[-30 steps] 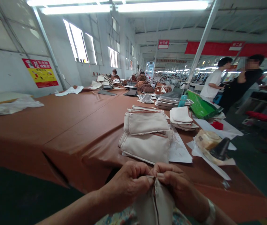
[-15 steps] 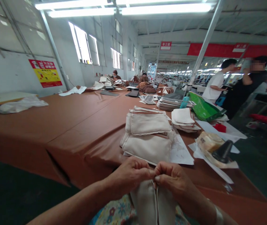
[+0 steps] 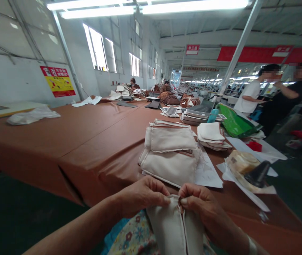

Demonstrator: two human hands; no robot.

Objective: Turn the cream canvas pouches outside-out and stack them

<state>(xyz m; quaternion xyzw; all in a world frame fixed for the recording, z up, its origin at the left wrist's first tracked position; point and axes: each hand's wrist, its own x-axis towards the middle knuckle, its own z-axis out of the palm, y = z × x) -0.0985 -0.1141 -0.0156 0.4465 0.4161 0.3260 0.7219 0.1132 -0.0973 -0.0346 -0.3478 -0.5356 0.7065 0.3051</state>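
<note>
Cream sewn piece [image 3: 164, 226] hangs below the fingertips of two hands, over floral cloth [image 3: 135, 232], at the near edge of a worktop [image 3: 87, 132] whose brown surface stretches open leftward beside stacked cream pieces [image 3: 170, 163]. Left hand [image 3: 147, 194] pinches its top edge; right hand [image 3: 205, 205], the slit's upper end.

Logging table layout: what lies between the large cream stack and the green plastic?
Head view: a smaller pale stack lies between the large cream stack and green plastic.
</note>
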